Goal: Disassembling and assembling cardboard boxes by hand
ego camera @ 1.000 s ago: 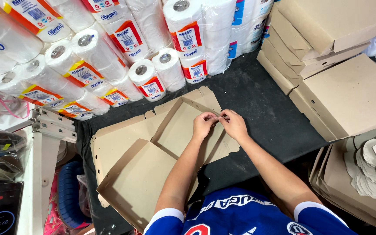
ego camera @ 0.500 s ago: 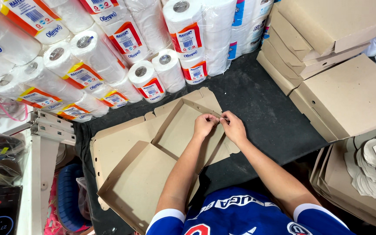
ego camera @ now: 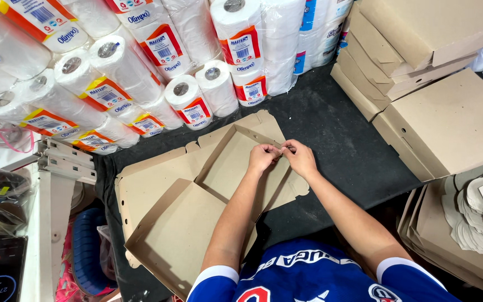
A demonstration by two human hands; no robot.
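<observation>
Box: I see the flat cardboard box (ego camera: 197, 212) at the desk's (ego camera: 342, 140) near edge, long axis diagonal, near-left to far-right.
Left hand (ego camera: 263, 158): pinched on its far-right wall.
Right hand (ego camera: 300, 158): pinching there too.

Box you fold (ego camera: 219, 184): brown cardboard, matt, a bit rough.
Counter (ego camera: 336, 134): black cloth, dull.
Paper rolls (ego camera: 141, 72): soft white paper in shiny plastic wrap.
Your shirt (ego camera: 308, 277): smooth blue cloth.
</observation>
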